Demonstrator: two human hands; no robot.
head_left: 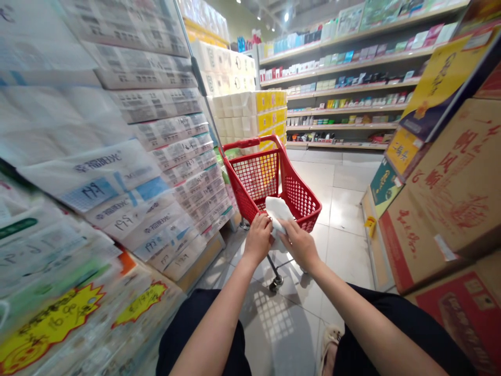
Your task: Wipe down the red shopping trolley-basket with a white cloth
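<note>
A small red shopping cart (pixel 297 196) on wheels stands in the aisle right in front of me. My left hand (pixel 257 239) and my right hand (pixel 300 243) are side by side at the cart's near edge. Both are closed on a white cloth (pixel 277 211), which is bunched up over the cart's rim. My forearms reach out over my dark-clothed knees.
Stacked packs of tissue paper (pixel 129 156) with yellow price tags fill the left side. Cardboard boxes (pixel 450 193) with red print are piled on the right. Shelves of small goods (pixel 344 83) line the back wall, and a tiled floor (pixel 344 209) runs between.
</note>
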